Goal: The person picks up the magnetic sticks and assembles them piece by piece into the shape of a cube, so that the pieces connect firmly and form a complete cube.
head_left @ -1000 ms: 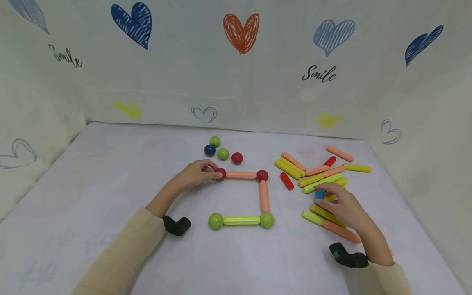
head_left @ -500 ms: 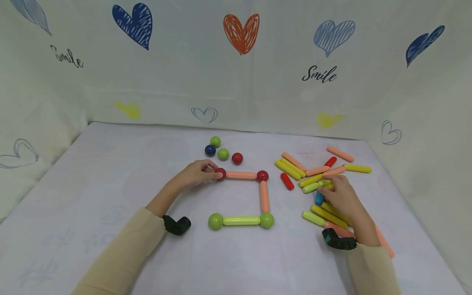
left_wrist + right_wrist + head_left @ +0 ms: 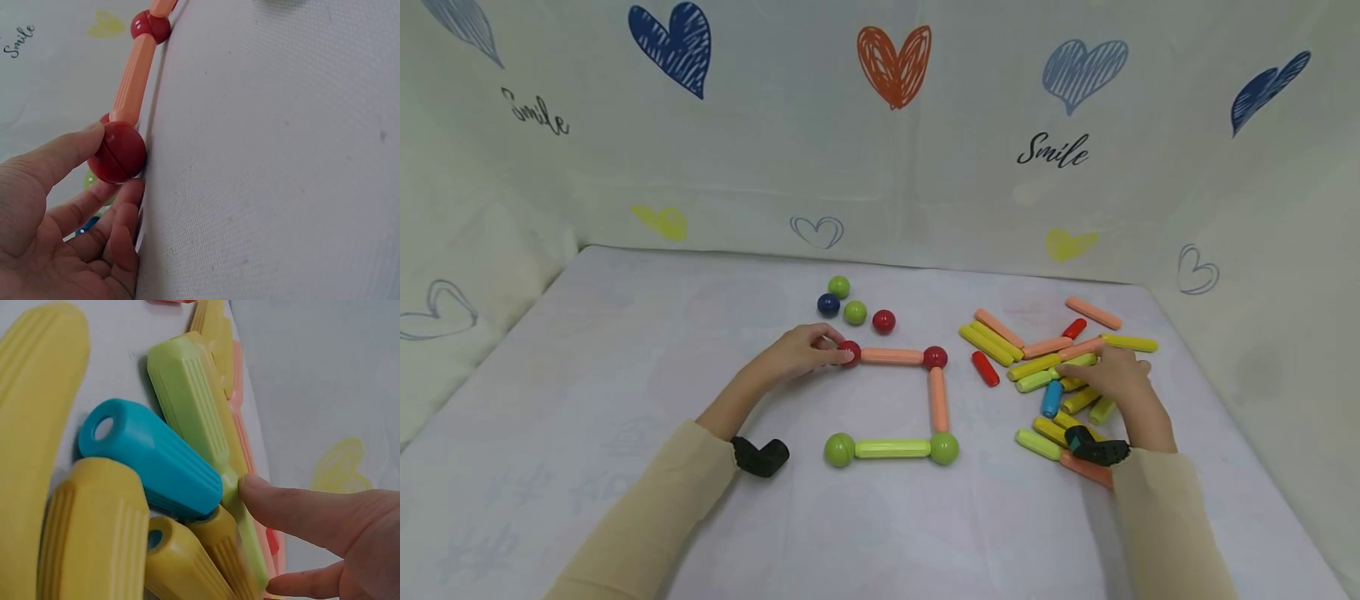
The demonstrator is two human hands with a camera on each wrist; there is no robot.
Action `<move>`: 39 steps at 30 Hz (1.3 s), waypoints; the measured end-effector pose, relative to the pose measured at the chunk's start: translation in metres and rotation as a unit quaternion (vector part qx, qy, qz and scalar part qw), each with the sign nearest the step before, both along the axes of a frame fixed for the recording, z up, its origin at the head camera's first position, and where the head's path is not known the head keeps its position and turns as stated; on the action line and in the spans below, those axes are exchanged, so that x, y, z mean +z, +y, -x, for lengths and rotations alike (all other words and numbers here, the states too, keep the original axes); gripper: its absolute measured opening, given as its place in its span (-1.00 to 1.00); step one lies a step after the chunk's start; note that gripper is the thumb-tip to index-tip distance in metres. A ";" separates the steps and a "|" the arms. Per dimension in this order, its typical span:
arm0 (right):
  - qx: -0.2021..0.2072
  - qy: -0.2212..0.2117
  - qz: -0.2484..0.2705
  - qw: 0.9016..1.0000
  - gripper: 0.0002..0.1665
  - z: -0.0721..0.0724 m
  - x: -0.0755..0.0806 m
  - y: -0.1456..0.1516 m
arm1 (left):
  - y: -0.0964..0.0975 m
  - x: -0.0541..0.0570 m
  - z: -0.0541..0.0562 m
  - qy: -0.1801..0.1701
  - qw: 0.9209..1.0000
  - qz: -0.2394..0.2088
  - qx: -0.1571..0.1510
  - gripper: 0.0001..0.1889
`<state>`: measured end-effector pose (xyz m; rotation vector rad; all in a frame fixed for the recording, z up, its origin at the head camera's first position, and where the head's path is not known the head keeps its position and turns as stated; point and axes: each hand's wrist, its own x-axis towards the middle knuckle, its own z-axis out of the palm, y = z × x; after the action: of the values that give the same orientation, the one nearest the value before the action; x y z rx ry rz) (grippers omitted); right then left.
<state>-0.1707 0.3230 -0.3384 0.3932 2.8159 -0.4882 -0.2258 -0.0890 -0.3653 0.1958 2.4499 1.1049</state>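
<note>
My left hand [image 3: 805,350] pinches a red ball [image 3: 122,153] between thumb and fingers at the left end of a salmon stick [image 3: 891,357]. That stick runs to a second red ball [image 3: 935,357]. From there another salmon stick [image 3: 938,400] leads down to a green ball [image 3: 944,448], joined by a light green stick [image 3: 892,449] to another green ball [image 3: 839,450]. Over the loose sticks at right, my right hand [image 3: 1123,379] has thumb and finger spread. In the right wrist view, its thumb touches a light green stick [image 3: 247,531], with a fingertip near the far end.
Behind the left hand sit a dark blue ball [image 3: 828,305], two green balls [image 3: 855,312] and a red ball [image 3: 883,322]. Near the right hand lie a blue stick [image 3: 1052,400], a short red stick [image 3: 985,368] and several yellow sticks [image 3: 987,344]. A cloth backdrop [image 3: 955,192] rises behind the table.
My right hand has moved away from the blue stick, farther back and a little to the right, onto the light green sticks. The left hand stays on the red ball.
</note>
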 end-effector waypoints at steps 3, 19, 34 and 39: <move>-0.001 -0.038 0.001 0.999 0.14 0.000 0.002 0.003 | 0.001 0.000 0.000 -0.003 1.000 0.002 0.002 -0.62; -0.027 -0.041 0.032 0.998 0.20 0.000 0.000 0.002 | 0.000 -0.001 0.001 -0.002 1.000 0.005 0.000 -0.60; -0.006 0.121 0.143 0.982 -0.08 -0.005 -0.003 -0.022 | -0.001 -0.003 0.001 0.006 1.000 -0.006 -0.003 -0.63; 0.028 0.173 0.177 0.968 -0.16 -0.009 0.000 -0.028 | -0.002 -0.003 0.000 0.008 1.000 -0.009 -0.004 -0.62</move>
<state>-0.1616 0.2948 -0.3382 0.1641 2.9623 -1.1223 -0.2262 -0.0908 -0.3683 0.2216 2.4527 1.1260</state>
